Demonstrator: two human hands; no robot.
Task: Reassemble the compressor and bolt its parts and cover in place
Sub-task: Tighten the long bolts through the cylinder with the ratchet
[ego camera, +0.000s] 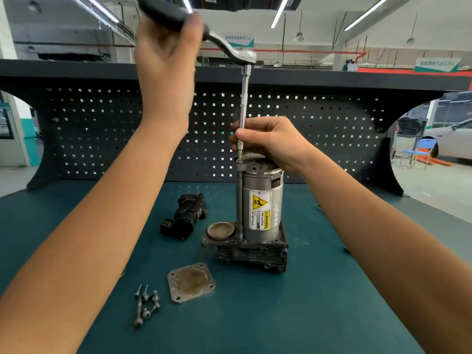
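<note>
Loose bolts (145,306) and the cover plate (191,282) lie low in frame; we judge the long through-bolt is being tightened.
At centre stands the compressor (258,208). Our right hand (268,141) pinches the extension bar (244,98), and upper left our left hand (166,60) clenches the ratchet (229,51). Next we need a level swing.

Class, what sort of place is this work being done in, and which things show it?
Probably a vehicle repair or training workshop: a workbench backed by a black pegboard, a white car parked beyond it, and a ratchet wrench set on a compressor.
</note>
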